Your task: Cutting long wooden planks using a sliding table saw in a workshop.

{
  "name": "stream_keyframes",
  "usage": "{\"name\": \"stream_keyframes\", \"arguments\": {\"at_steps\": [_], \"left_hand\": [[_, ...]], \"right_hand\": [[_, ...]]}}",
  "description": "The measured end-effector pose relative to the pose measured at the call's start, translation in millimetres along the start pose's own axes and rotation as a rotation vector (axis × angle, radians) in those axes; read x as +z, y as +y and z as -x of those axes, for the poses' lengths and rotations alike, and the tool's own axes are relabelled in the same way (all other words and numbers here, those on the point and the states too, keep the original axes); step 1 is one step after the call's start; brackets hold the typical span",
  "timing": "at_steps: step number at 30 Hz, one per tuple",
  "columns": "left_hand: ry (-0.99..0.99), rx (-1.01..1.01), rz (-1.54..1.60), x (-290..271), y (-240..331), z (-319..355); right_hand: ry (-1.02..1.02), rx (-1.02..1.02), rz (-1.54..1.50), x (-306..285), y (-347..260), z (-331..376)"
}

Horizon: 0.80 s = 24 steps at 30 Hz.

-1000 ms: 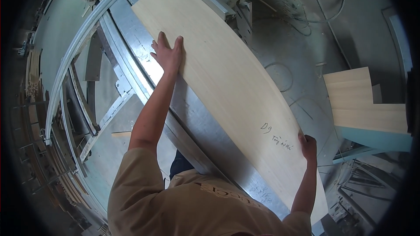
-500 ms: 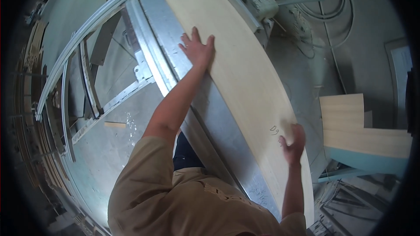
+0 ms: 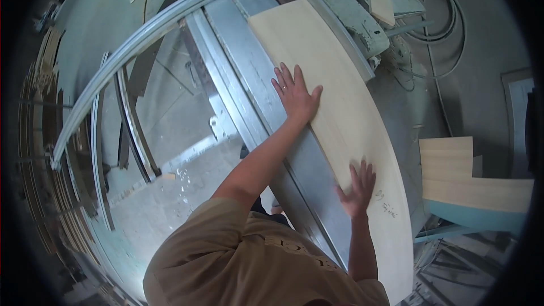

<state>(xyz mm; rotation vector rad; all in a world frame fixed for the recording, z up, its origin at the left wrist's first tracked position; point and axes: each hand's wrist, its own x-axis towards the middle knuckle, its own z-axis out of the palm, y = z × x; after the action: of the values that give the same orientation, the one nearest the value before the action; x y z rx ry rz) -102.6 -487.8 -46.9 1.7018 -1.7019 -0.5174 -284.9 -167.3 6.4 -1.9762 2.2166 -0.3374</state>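
A long pale wooden board (image 3: 340,79) lies flat along the metal machine table (image 3: 249,56) in front of me. Its far end is cut at an angle, and handwritten marks show near its right side. My left hand (image 3: 298,95) rests on the board's left edge, fingers spread, with part of it reaching over the metal. Lower down, my right hand (image 3: 358,190) is over the board's near half, its fingers apart and pointing away from me; motion slightly smears it. Neither hand grasps anything.
A metal rail (image 3: 136,28) runs out to the left from the machine's far end. A painted machine guard (image 3: 345,17) stands beyond the board. At right, more pale panels (image 3: 447,164) lie on a blue-green surface. Long strips (image 3: 51,181) are stacked far left; a hose (image 3: 450,17) coils on the floor.
The board has shifted toward me and slightly right in view. My left hand stays at its edge. My right hand has moved from the right side inward, its fingers now extended.
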Motion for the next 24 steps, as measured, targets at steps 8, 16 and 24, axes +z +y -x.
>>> {"name": "stream_keyframes", "arguments": {"at_steps": [8, 16, 24], "left_hand": [[-0.12, 0.383, -0.143, 19.4, -47.4, -216.5], [-0.139, 0.273, -0.279, 61.4, -25.0, -344.0], [-0.238, 0.151, -0.317, 71.1, -21.7, -366.6]], "right_hand": [[-0.129, 0.126, 0.101, -3.8, -7.1, -19.3], [-0.175, 0.205, 0.101, -0.9, -8.1, -23.3], [-0.167, 0.201, 0.089, -1.1, -6.6, -25.2]]}}
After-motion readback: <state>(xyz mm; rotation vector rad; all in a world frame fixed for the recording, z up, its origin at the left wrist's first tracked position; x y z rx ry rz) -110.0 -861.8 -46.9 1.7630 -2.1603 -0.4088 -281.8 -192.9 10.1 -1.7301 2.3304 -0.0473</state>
